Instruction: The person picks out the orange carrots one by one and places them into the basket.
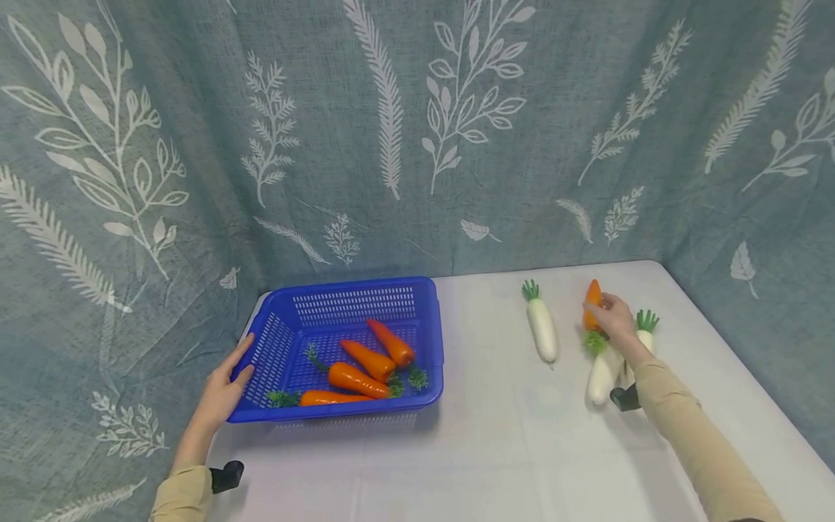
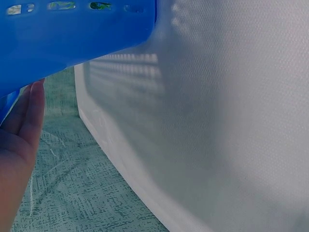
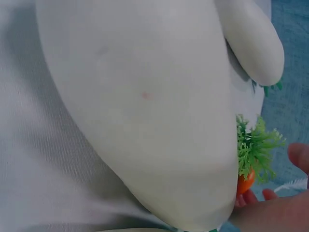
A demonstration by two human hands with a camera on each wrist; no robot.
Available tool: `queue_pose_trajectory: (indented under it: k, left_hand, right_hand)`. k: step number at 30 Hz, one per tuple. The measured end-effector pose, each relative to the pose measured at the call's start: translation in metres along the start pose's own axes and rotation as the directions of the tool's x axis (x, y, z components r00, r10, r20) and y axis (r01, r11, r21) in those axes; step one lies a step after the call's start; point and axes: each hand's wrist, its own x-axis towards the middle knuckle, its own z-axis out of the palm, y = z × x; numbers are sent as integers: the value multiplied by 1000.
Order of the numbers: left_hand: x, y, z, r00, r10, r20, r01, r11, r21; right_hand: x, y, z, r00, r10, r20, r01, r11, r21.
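At the left of the table, my left hand (image 1: 222, 391) grips the left rim of a blue plastic basket (image 1: 435, 341); its fingers (image 2: 35, 108) come up against the basket's outside in the left wrist view. Several carrots (image 1: 357, 379) with green tops lie inside the basket. Far to the right, my right hand (image 1: 613, 319) holds another orange carrot (image 1: 592, 296) by its side, its leafy top (image 3: 256, 147) towards me. White radishes lie about that hand: one radish (image 1: 543, 330) to its left, one radish (image 1: 601, 378) below, and a third radish (image 1: 646, 339) partly behind the wrist.
A white table (image 1: 483, 435) bears everything. Patterned green-grey cloth (image 1: 391, 145) hangs behind it and along both sides. A large white radish (image 3: 145, 106) fills much of the right wrist view. The basket's slotted walls cast a striped shadow on the tabletop.
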Motion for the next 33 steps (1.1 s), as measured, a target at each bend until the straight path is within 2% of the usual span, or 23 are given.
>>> queue_pose_trajectory:
  k: [8,20,26,33]
  left_hand:
    - [-2,0,1,1000,-5,4,5,1000,14]
    - [-1,-3,4,1000,4,-5,-4,1000,0]
    - [0,-7,5,1000,4,-10,-3,1000,4]
    - [-2,-7,5,1000,4,-11,-4,1000,5]
  right_hand:
    - [3,6,10,998,-46,-32,45,999,-4]
    - [12,12,31,986,-34,-164,20,996,-86]
    - [14,13,33,986,-49,-162,27,990,-138]
    - [14,13,34,986,-58,-155,36,989,-140]
